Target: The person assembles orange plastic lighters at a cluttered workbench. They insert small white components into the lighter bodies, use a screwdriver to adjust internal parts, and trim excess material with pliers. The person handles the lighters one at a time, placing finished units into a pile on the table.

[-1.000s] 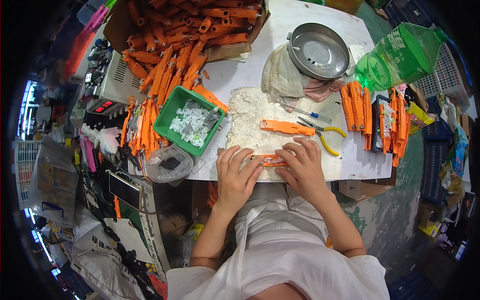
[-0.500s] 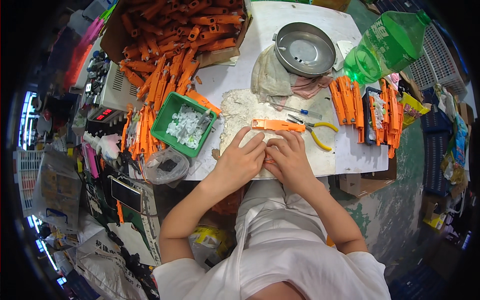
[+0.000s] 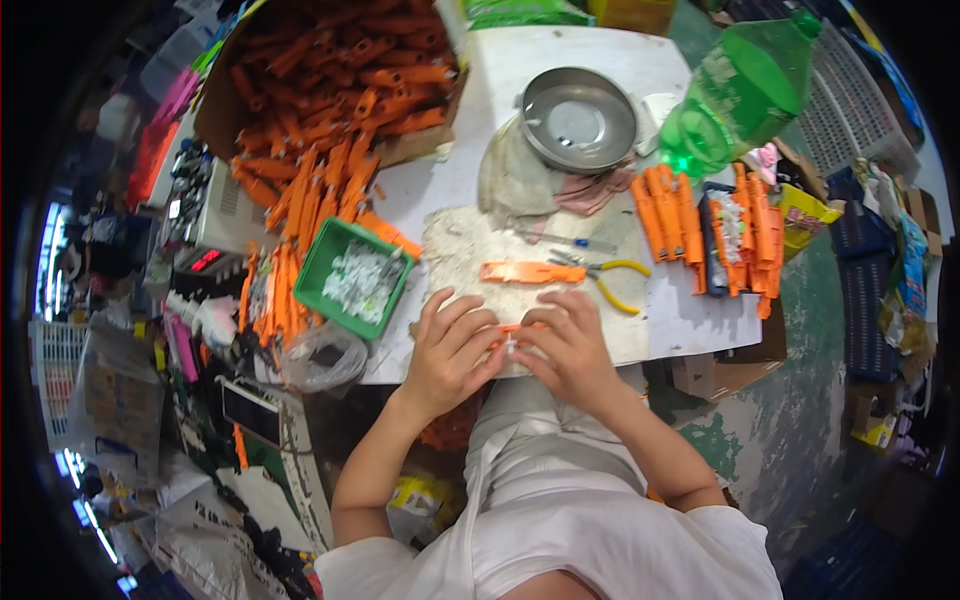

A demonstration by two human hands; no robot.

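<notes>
**Both hands close on a small orange part at the tabletop's near edge**

Nearest the person, the left hand (image 3: 450, 350) and the right hand (image 3: 572, 350) meet at the front edge of the white tabletop (image 3: 560, 55). Between them sits a small orange plastic part (image 3: 508, 331), mostly covered. The fingers (image 3: 462, 322) of the left hand are curled narrow and pinch its left end; the fingers of the right hand are bent over its right end, holding it as well. Only a sliver of orange shows between the thumbs.

The hands rest on a worn, stained white mat (image 3: 480, 250). Just beyond them on that mat lies a longer orange piece (image 3: 530, 272), flat and apart from the hands. Beside it to the right lie pliers with yellow handles (image 3: 605, 280), and a thin pen-like tool (image 3: 570, 241) a little farther on.

To the left, a green tray (image 3: 322, 262) holds small white pieces (image 3: 358, 282); orange parts lie loose about it. To the right, rows of orange parts (image 3: 672, 215) lie side by side.

Farther back stands a round metal bowl (image 3: 578, 120) on a crumpled cloth (image 3: 515, 180), with a green plastic bottle (image 3: 745, 90) lying tilted to its right. At the far left, a cardboard box (image 3: 225, 105) is heaped with more orange parts.
</notes>
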